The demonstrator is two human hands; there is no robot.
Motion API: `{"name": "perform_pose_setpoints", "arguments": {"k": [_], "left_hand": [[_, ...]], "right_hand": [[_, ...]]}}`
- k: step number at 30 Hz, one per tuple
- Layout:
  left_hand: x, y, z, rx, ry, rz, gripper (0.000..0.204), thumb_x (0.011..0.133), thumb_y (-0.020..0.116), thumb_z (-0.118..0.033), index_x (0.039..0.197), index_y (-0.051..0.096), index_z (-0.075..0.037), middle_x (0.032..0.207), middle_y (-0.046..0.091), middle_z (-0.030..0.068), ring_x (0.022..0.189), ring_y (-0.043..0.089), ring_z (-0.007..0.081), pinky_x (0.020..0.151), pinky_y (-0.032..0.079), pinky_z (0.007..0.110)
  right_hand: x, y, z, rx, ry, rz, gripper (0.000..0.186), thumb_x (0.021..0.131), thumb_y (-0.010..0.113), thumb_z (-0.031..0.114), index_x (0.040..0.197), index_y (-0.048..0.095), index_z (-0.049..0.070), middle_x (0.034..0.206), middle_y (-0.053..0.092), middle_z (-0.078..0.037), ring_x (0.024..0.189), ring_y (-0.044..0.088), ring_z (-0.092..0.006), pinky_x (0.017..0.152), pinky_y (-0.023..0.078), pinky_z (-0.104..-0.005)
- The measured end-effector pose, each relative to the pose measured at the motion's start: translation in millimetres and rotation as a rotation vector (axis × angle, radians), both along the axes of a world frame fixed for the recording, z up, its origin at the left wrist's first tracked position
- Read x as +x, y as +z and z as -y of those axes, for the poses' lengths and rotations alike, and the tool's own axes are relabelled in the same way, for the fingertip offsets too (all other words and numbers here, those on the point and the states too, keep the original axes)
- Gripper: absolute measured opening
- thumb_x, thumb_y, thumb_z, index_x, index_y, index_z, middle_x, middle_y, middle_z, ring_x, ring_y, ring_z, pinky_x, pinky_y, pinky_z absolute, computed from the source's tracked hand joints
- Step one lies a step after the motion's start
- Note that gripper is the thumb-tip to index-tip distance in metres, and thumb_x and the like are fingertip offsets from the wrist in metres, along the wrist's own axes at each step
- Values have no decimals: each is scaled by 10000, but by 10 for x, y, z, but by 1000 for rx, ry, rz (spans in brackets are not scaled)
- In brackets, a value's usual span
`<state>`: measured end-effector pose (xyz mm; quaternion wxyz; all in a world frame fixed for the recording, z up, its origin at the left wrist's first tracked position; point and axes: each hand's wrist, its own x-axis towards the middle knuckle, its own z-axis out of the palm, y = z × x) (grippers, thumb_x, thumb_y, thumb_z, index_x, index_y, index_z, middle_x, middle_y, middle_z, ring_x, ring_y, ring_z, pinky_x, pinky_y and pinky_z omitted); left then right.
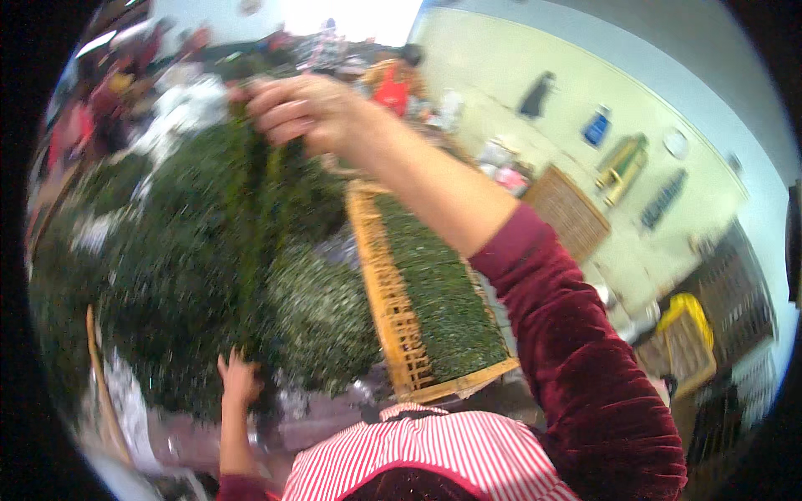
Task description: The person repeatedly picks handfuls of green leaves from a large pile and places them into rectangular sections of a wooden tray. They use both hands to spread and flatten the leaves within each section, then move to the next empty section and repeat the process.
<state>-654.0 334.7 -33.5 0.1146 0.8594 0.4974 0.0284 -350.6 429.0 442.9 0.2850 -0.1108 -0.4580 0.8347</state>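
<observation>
The right hand (305, 113) is raised high, fingers closed in a pinch on the top of a long hanging strand of green leaves (255, 242). The strand drops straight down from that grip toward the left hand (238, 377), which is held low, palm up with fingers spread, directly beneath the strand's lower end; whether it touches the leaves cannot be told through the motion blur. Behind the strand lies a large heap of loose green leaves (159, 275), spreading to the left and below the raised hand. To the right of the heap, just beside it, sits a woven bamboo tray (384, 292) filled with a flat layer of the same green leaves. The right forearm, in a dark red velvet sleeve (585, 367), crosses above that tray. A red-and-white striped apron (434, 455) shows at the lower edge. Other people stand well apart at the far end of the room, blurred. A second wicker tray (572, 213) leans near the pale wall on the right.
</observation>
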Motion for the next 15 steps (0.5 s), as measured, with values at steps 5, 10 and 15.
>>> {"name": "perform_pose_setpoints", "arguments": {"k": [5,10,15], "left_hand": [[-31,-97,108,-88,-22,-158,507,613,879,-354,1101,772,-266,1550,403,142,1500,178,391,1197,75,637],[257,602,-33,-360,26,-257,408,655,834,-327,1056,789,-269,1221,695,96,1338,472,375,1172,133,671],[348,1759,-23,-160,134,464,318,702,734,-80,1009,752,-2,904,733,199,858,727,348,771,560,357]], "right_hand": [[216,673,29,93,-41,-139,257,1072,392,177,1137,518,-36,676,471,57,459,363,-27,394,288,-206],[347,649,-5,132,-107,-81,200,1027,415,87,1088,527,-67,659,491,47,448,410,-9,364,332,-178],[382,-355,23,-142,-226,172,181,1025,510,168,1030,563,-5,632,478,82,475,412,-6,415,353,-177]]}}
